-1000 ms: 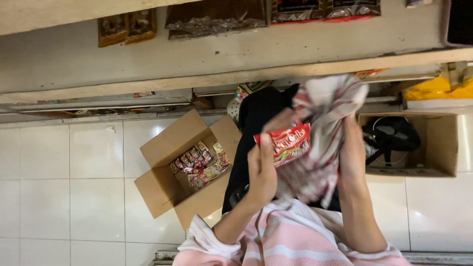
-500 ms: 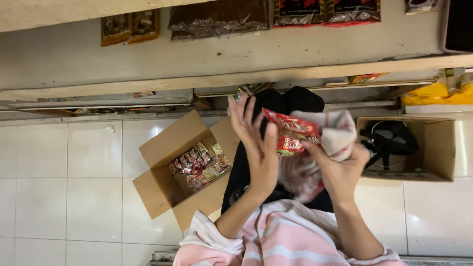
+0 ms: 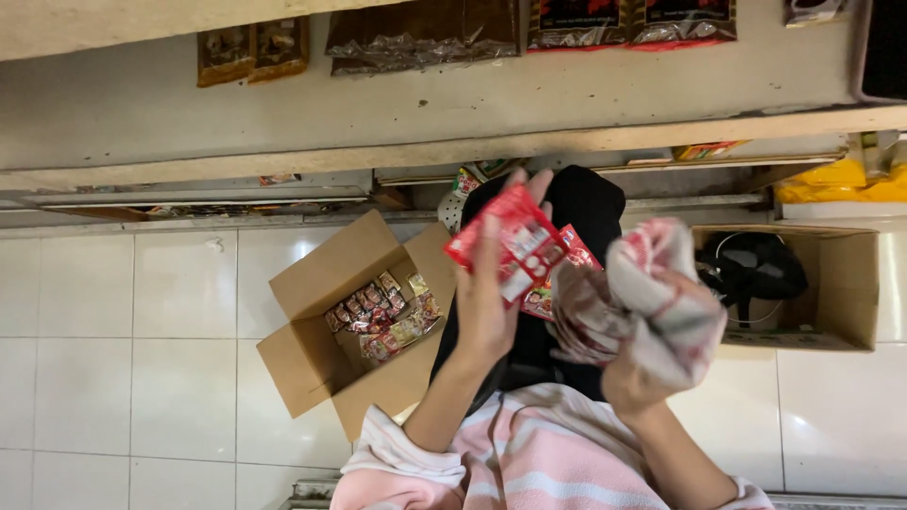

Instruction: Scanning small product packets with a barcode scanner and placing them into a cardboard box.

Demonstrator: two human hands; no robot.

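Note:
My left hand (image 3: 487,316) is raised and grips red snack packets (image 3: 505,241) by their lower edge; a second red packet (image 3: 572,255) shows just behind the first. My right hand (image 3: 642,382) sits lower and to the right, closed on a bunched red-and-white checked cloth (image 3: 652,297) that covers most of its fingers. The cloth is beside the packets, barely touching them. Both forearms wear pink-and-white striped sleeves (image 3: 529,467).
An open cardboard box (image 3: 312,364) holding several small packets (image 3: 383,316) stands on the white tiled floor at left. Another cardboard box (image 3: 850,283) with a black object (image 3: 751,269) is at right. A shelf (image 3: 472,94) with hanging packets runs across the top; yellow bags (image 3: 836,184) lie far right.
The cloth had been wrapped around the packets with both hands on them. Now my left hand holds the packets up to the left, and my right hand has dropped away with the cloth.

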